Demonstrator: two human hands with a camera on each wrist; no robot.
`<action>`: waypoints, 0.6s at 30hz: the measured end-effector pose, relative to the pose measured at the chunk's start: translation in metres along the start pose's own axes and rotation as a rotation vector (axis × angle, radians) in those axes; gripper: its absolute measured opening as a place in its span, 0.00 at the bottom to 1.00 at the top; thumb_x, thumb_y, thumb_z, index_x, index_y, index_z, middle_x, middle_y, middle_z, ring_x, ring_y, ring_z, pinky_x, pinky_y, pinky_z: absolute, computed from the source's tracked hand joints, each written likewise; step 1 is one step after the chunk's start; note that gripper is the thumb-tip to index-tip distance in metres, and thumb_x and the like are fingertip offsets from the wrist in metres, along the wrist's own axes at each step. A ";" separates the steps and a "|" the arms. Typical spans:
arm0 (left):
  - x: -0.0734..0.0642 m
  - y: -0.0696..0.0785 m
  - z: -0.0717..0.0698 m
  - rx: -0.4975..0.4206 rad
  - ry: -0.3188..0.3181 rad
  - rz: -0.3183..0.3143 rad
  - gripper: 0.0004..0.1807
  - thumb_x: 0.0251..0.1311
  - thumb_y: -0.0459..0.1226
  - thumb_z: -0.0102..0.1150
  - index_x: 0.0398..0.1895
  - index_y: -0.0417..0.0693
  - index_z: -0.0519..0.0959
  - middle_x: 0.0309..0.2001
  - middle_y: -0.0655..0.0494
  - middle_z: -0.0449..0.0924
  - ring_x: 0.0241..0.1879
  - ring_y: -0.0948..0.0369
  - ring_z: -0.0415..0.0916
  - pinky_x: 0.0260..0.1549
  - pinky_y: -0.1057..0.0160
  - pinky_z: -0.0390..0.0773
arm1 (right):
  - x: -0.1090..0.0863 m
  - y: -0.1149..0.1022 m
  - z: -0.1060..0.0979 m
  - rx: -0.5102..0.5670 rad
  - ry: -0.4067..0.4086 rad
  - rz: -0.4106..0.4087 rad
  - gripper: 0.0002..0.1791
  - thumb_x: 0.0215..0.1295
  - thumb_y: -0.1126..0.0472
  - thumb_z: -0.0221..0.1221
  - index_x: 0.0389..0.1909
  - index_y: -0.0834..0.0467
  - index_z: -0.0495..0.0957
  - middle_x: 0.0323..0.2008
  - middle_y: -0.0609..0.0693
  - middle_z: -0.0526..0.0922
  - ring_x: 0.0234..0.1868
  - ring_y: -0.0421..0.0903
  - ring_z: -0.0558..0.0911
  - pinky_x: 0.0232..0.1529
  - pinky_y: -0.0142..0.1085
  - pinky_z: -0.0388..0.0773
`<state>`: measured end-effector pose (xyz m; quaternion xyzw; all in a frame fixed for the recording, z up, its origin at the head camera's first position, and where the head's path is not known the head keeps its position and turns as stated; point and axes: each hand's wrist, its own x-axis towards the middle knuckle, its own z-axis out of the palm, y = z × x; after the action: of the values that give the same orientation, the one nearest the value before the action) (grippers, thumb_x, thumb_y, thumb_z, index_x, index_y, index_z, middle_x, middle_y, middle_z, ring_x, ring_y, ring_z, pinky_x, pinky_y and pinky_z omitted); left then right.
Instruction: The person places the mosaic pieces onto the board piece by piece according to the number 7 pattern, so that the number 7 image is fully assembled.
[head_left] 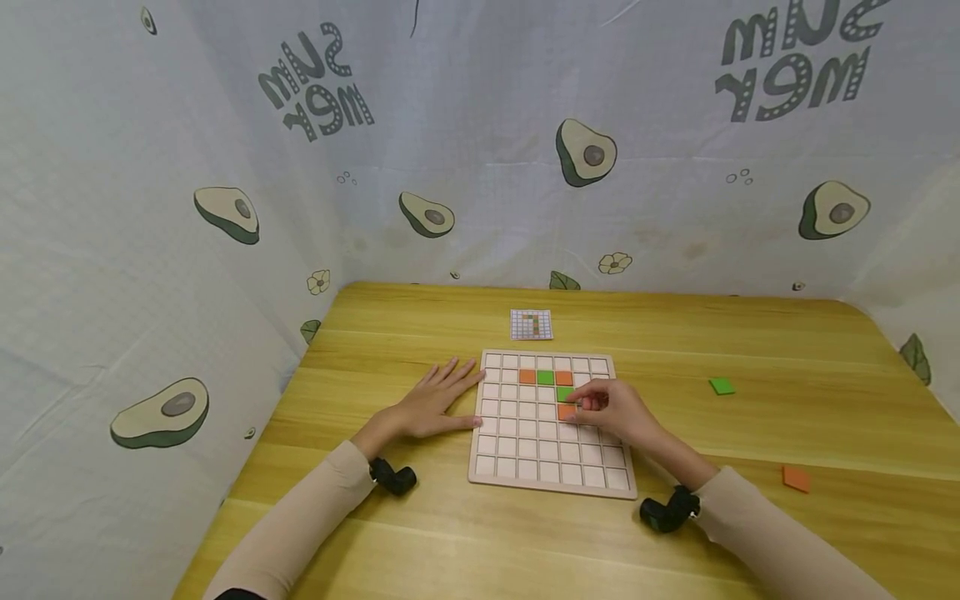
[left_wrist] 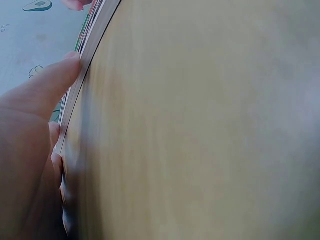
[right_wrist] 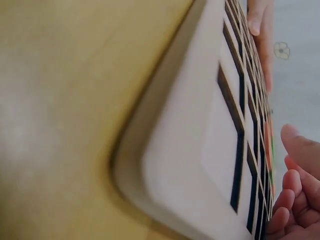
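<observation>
A pale square grid board (head_left: 517, 467) lies on the wooden table. Several thin square tiles fill cells in its upper part: an orange, a green (head_left: 545, 377) and an orange in one row, then a green and an orange tile (head_left: 566, 412) below. My right hand (head_left: 618, 412) is over the board's right side, thumb and index finger parted beside the lower orange tile. In the right wrist view the thumb (right_wrist: 302, 147) stays a little off the board, other fingers bent. My left hand (head_left: 435, 404) rests spread on the table, fingertips and thumb at the board's left edge.
A small printed grid card (head_left: 531, 325) with a coloured pattern lies behind the board. Off to the right are a loose green tile (head_left: 722, 386) and a loose orange tile (head_left: 796, 478). A printed curtain (head_left: 487, 167) hangs behind the table.
</observation>
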<state>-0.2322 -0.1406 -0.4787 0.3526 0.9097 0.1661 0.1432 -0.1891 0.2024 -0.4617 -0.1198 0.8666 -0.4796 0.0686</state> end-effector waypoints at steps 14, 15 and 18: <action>0.000 0.000 0.002 -0.002 0.011 0.005 0.46 0.68 0.68 0.42 0.82 0.63 0.41 0.81 0.58 0.32 0.78 0.53 0.25 0.72 0.46 0.28 | -0.003 0.005 -0.031 -0.040 0.077 0.017 0.15 0.60 0.63 0.70 0.45 0.69 0.85 0.27 0.51 0.75 0.30 0.46 0.71 0.27 0.29 0.68; 0.000 -0.001 0.002 -0.001 0.011 0.005 0.46 0.68 0.68 0.42 0.82 0.63 0.41 0.81 0.58 0.31 0.78 0.53 0.25 0.72 0.46 0.28 | -0.003 0.006 -0.034 -0.045 0.085 0.021 0.16 0.61 0.63 0.70 0.45 0.69 0.85 0.27 0.51 0.75 0.30 0.46 0.71 0.28 0.29 0.68; 0.000 -0.001 0.002 0.002 0.018 0.009 0.46 0.68 0.68 0.42 0.82 0.63 0.41 0.81 0.57 0.32 0.78 0.53 0.25 0.72 0.46 0.28 | -0.004 0.010 -0.044 -0.043 0.101 0.016 0.17 0.61 0.62 0.70 0.46 0.70 0.84 0.28 0.52 0.76 0.30 0.44 0.71 0.28 0.29 0.69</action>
<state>-0.2319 -0.1409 -0.4807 0.3554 0.9095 0.1689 0.1341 -0.1964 0.2440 -0.4467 -0.0900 0.8799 -0.4658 0.0257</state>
